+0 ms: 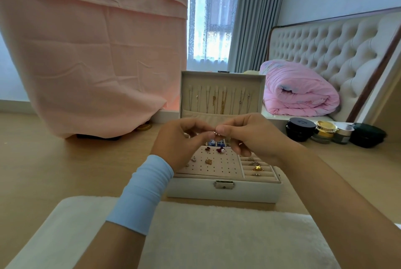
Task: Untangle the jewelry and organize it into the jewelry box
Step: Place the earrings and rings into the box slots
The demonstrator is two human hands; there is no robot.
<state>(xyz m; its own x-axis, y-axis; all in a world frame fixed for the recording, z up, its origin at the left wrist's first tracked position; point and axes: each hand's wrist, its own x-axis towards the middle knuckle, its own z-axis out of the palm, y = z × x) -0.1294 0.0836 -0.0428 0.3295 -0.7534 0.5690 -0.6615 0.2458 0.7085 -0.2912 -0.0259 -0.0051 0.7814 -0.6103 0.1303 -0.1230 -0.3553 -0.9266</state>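
Above the open white jewelry box point(223, 190), two bare hands meet at fingertip level, palms turned toward each other. The left hand point(180, 145), with a light blue fabric band point(143, 195) around its wrist and forearm, curls its fingers inward and pinches a small silvery piece of jewelry point(213, 133) between thumb and forefinger. The right hand point(251, 138) pinches the same piece from the other side, thumb tip on top, the other fingers folded beneath. The piece is too small to identify further.

The box sits near the front edge of a light wooden surface point(54, 171), its metal latch facing the viewer. Its upright lid point(223, 77) holds a row of thin gold and silver chains point(222, 101) hanging side by side. The tray's left part is a pale pink perforated panel point(219, 164) dotted with several earrings; the right part has padded slots holding rings, one a gold ring point(257, 168).

A white fluffy mat point(217, 236) lies just in front of the box. Toward the right edge of the surface stand several round cosmetic jars point(300, 132). Behind them lies a rolled pink quilt point(299, 90); a pink cloth point(86, 62) hangs at the left.
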